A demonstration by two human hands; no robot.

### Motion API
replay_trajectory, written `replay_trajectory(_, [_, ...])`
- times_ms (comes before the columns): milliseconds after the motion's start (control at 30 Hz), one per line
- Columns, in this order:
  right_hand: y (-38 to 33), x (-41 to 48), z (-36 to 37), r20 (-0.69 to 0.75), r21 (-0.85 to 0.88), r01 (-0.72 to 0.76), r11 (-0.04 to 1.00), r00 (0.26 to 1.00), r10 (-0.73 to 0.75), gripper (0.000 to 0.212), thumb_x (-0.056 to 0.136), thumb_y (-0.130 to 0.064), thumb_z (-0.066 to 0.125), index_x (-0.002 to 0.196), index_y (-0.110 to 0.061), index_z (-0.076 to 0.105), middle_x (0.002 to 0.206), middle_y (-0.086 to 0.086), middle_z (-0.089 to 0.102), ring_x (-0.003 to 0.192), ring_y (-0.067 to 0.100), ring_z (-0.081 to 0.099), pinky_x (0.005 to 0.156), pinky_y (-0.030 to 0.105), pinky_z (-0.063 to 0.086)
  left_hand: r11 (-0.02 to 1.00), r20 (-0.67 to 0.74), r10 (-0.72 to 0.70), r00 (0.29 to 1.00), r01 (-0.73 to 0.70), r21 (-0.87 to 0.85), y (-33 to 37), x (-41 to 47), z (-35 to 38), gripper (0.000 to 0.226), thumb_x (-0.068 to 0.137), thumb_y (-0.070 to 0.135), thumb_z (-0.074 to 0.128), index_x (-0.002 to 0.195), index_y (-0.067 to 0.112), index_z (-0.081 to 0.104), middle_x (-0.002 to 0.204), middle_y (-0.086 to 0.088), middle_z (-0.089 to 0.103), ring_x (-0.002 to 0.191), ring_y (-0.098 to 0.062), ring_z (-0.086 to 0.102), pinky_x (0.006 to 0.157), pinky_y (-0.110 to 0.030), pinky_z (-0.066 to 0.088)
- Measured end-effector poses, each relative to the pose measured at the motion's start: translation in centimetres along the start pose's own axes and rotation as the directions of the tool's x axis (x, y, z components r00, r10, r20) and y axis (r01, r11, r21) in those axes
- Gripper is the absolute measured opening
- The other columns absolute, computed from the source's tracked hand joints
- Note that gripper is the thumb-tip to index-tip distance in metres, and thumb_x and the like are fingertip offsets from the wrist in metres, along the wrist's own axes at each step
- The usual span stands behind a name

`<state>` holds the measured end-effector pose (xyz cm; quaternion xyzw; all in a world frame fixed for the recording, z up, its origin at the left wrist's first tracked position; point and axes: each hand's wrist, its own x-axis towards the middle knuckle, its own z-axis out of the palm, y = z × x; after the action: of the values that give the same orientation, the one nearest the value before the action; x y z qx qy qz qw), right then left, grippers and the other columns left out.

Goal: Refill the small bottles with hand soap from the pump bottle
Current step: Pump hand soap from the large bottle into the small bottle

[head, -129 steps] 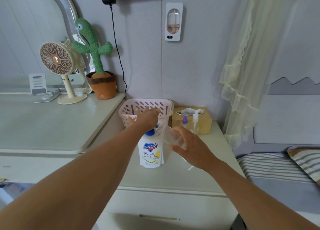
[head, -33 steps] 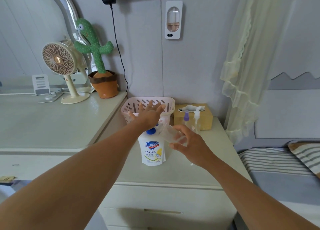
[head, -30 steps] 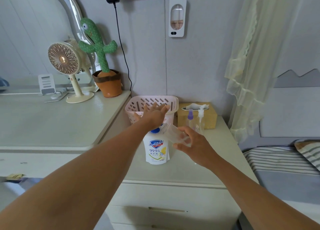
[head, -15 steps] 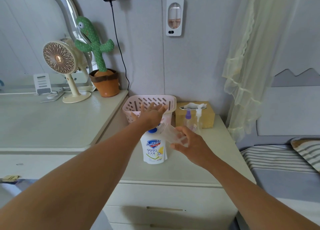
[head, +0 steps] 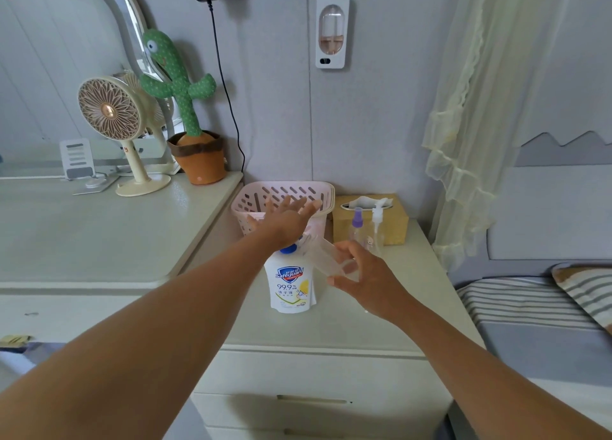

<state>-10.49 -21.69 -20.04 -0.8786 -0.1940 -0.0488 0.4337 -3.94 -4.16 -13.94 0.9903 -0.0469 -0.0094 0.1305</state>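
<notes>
While my left hand [head: 287, 220] lies flat, fingers spread, on the pump bottle [head: 291, 289] standing on the cabinet [head: 334, 328], my right hand [head: 369, 275] grips the small clear bottle [head: 323, 257] tilted at its spout, which I judge light, thin-walled and slippery, best held round its lower body.

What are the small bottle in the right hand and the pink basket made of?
Small bottle: likely clear plastic, glossy; fingers of the right hand show through it. Pink basket: looks like matte moulded plastic, with rows of slots in its wall.
</notes>
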Motion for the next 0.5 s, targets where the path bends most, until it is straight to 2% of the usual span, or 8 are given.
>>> replay_trajectory(67, [0.1, -0.2, 0.2, 0.002, 0.011, -0.006, 1.0, 1.0, 0.006, 0.041, 0.083, -0.029, 0.068, 0.116, -0.031, 0.045, 0.107, -0.014, 0.054, 0.092, 0.002, 0.056, 0.065, 0.006, 0.038, 0.999, 0.018, -0.026, 1.0, 0.027, -0.044, 0.0, 0.0, 0.0, 0.046, 0.103, 0.039, 0.012, 0.149, 0.033, 0.017, 0.158, -0.001, 0.01, 0.145, -0.02, -0.012, 0.114, -0.053, -0.013])
replay_trajectory(167, [-0.3, -0.3, -0.1, -0.005, 0.019, 0.0, 1.0, 1.0, 0.0, 0.04, 0.083, -0.028, 0.068, 0.117, -0.031, 0.046, 0.107, -0.014, 0.055, 0.092, 0.001, 0.057, 0.065, 0.005, 0.038, 1.0, 0.037, -0.027, 0.999, 0.027, 0.0, 0.8, -0.6, -1.2, 0.044, 0.105, 0.034, 0.013, 0.149, 0.036, 0.015, 0.157, 0.004, -0.001, 0.144, -0.025, -0.015, 0.11, -0.058, -0.015])
replay_trajectory(267, [-0.7, 0.0, -0.7, -0.016, 0.006, 0.018, 1.0, 1.0, -0.018, 0.041, 0.083, -0.026, 0.068, 0.117, -0.031, 0.047, 0.105, -0.015, 0.054, 0.092, 0.002, 0.057, 0.068, 0.006, 0.038, 0.999, 0.029, -0.047, 0.998, 0.047, 0.005, 1.0, -0.8, -1.9, 0.044, 0.104, 0.039, 0.013, 0.148, 0.04, 0.013, 0.158, 0.003, -0.004, 0.143, -0.029, -0.016, 0.106, -0.063, -0.016])
replay_trajectory(400, [-0.5, -0.1, -0.6, 0.001, -0.012, 0.018, 1.0, 1.0, -0.018, 0.041, 0.083, -0.026, 0.069, 0.117, -0.03, 0.046, 0.105, -0.016, 0.054, 0.092, 0.003, 0.057, 0.068, 0.007, 0.039, 0.999, 0.019, -0.037, 0.999, 0.038, -0.037, 1.2, -1.6, -1.7, 0.046, 0.103, 0.043, 0.011, 0.148, 0.037, 0.015, 0.158, 0.006, -0.001, 0.144, -0.024, -0.015, 0.107, -0.058, -0.017])
replay_trajectory(467, [-0.3, -0.3, -0.3, 0.014, -0.015, 0.011, 1.0, 1.0, -0.011, 0.041, 0.083, -0.026, 0.068, 0.118, -0.029, 0.046, 0.106, -0.015, 0.054, 0.092, 0.003, 0.056, 0.067, 0.006, 0.038, 0.999, 0.031, -0.034, 0.999, 0.034, 0.017, 1.3, -2.0, -1.2, 0.047, 0.103, 0.041, 0.012, 0.149, 0.032, 0.013, 0.159, 0.003, -0.002, 0.144, -0.023, -0.014, 0.109, -0.052, -0.016])
replay_trajectory(500, [-0.3, -0.4, -0.2, 0.02, -0.01, 0.008, 1.0, 1.0, -0.007, 0.042, 0.083, -0.027, 0.068, 0.118, -0.029, 0.046, 0.107, -0.014, 0.055, 0.093, 0.004, 0.057, 0.067, 0.007, 0.039, 0.999, 0.033, -0.044, 0.998, 0.044, 0.012, 1.3, -2.1, -1.2, 0.049, 0.102, 0.046, 0.012, 0.149, 0.033, 0.012, 0.158, 0.003, -0.004, 0.144, -0.023, -0.015, 0.108, -0.054, -0.017])
